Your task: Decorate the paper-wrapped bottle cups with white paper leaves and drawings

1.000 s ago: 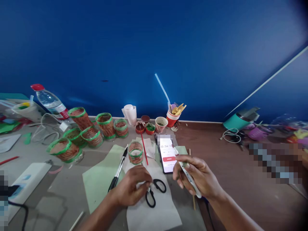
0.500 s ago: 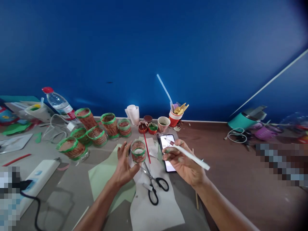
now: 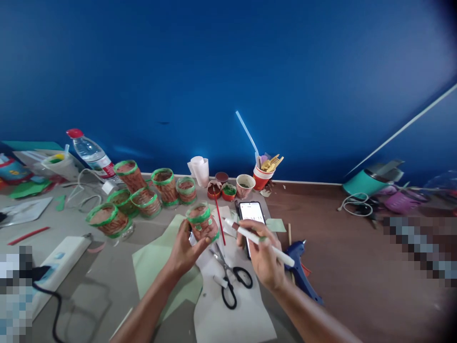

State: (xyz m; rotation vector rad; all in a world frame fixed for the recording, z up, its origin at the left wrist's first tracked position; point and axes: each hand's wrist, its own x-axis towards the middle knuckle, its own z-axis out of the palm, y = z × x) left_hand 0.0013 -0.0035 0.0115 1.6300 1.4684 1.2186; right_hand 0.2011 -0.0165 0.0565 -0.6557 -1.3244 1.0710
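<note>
A: Specify the type of site.
B: Craft workspace. A grey tabletop (image 3: 114,283) stands against a flat blue wall (image 3: 214,71).
A: List the indicators.
B: Black-handled metal scissors (image 3: 226,269), a blue pistol-shaped glue gun (image 3: 303,276), cut pale green paper (image 3: 153,259), a small red tub of green paint (image 3: 229,198), and clear jars coated red-brown with green rims (image 3: 203,229).
A: Power provision?
B: A long white power strip (image 3: 64,264) lies at the left.
A: Home, school or studio?
B: Not determinable from this view.
</note>
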